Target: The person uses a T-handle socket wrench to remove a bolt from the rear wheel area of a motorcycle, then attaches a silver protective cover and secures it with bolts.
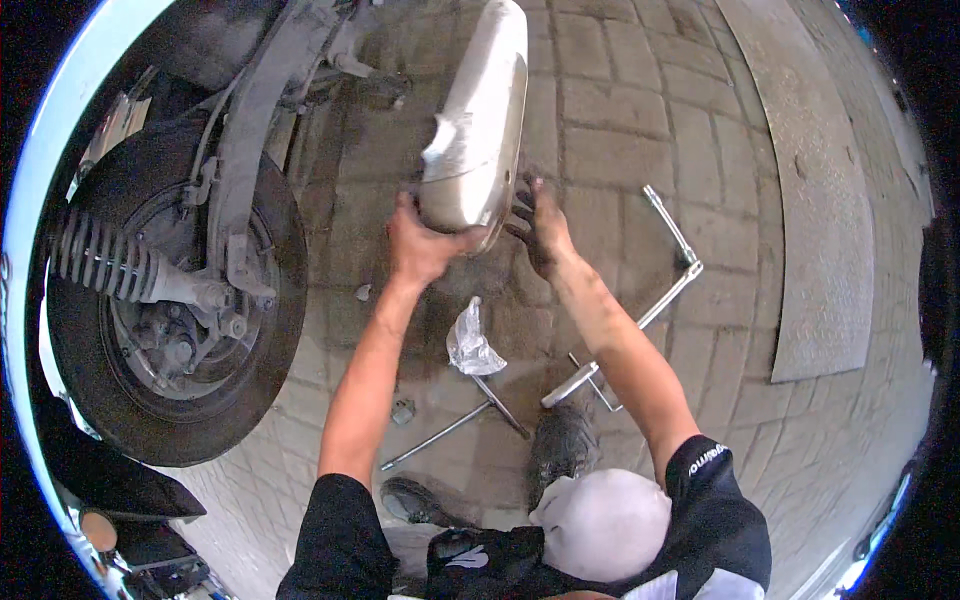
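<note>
A long silver muffler (478,130) hangs over the brick floor, its far end near the top edge. Clear plastic film seems to cling to part of its surface. My left hand (425,240) grips its near end from below, thumb across the bottom. Along its right side, my right hand (545,222) has its dark-smudged fingers apart, close to the muffler; contact is hard to make out. Below the hands lies a crumpled piece of clear plastic (473,342), beside a T-handle wrench (440,437).
A scooter-like wheel (285,330) with a coil-spring shock absorber (110,258) stands at the left. Long metal wrench-like tools (672,295) lie to the right of my right forearm. A ribbed metal plate (825,210) covers the floor at far right. My dark shoe (563,440) is near the tools.
</note>
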A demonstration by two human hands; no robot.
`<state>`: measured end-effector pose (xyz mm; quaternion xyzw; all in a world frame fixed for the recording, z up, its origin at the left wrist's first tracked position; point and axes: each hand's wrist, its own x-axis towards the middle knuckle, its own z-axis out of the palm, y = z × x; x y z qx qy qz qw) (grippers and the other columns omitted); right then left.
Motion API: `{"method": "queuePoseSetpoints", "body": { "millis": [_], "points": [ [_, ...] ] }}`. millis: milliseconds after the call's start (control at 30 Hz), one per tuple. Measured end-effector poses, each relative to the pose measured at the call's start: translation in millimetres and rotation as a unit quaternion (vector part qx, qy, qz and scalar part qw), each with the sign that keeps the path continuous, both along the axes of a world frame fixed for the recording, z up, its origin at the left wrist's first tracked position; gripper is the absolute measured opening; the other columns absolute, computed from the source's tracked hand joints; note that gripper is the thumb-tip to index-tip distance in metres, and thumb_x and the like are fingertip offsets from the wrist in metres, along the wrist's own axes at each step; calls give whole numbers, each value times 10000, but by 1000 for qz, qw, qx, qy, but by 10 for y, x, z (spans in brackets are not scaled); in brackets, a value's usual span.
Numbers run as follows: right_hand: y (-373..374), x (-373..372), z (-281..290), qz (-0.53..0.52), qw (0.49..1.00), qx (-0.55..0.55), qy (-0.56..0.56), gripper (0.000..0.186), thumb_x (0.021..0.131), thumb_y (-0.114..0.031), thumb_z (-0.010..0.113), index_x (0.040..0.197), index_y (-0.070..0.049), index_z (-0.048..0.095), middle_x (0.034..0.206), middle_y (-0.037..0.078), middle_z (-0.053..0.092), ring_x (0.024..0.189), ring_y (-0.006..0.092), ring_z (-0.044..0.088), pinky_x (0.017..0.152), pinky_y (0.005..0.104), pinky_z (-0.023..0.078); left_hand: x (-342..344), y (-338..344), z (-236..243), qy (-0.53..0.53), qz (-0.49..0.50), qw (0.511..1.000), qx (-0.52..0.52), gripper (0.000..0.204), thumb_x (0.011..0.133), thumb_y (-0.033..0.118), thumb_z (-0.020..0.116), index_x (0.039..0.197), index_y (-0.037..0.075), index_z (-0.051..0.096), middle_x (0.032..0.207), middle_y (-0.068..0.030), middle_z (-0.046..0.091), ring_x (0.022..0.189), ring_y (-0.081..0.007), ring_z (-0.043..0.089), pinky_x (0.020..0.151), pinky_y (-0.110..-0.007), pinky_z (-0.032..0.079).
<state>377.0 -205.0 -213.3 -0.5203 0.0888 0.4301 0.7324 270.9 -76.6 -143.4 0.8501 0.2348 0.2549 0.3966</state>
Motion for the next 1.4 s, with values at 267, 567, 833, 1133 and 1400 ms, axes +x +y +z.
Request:
{"method": "queuePoseSetpoints", "body": {
  "millis": [267,567,833,1133,1400],
  "points": [
    [-188,-654,221,-125,968,120,180,415,906,-309,377,1136,26,461,1072,130,534,958,261,530,831,398,432,-504,-606,431,187,-151,932,271,643,517,269,778,1023,-16,503,925,-139,593,783,-291,599,678,-345,501],
    [-375,-1273,238,-21,981,77,178,172,844,-112,488,948,17,536,815,84,592,669,192,576,577,308,485,-1236,-686,653,155,-132,926,317,619,479,269,787,978,11,528,767,-142,596,708,-294,589,609,-368,495],
    [-334,-1514,229,45,990,97,88,261,848,-99,488,1038,78,509,928,153,598,819,243,602,739,329,503,-1637,-629,557,179,-40,952,247,684,516,323,786,1033,-23,500,902,-164,596,811,-311,592,724,-365,483],
    [-325,-1380,47,68,963,182,186,253,862,-178,470,999,28,524,892,113,580,781,209,557,725,328,473,-1739,-751,681,161,139,977,6,684,480,304,819,964,-60,502,873,-192,614,803,-245,616,717,-331,488],
    [-391,-1385,366,101,962,211,143,280,869,-239,495,1022,-4,509,879,52,555,758,160,531,686,265,455,-2096,-687,476,16,175,983,-53,769,416,271,853,1003,-39,465,940,-147,565,842,-212,554,731,-331,463]
  ]
}}
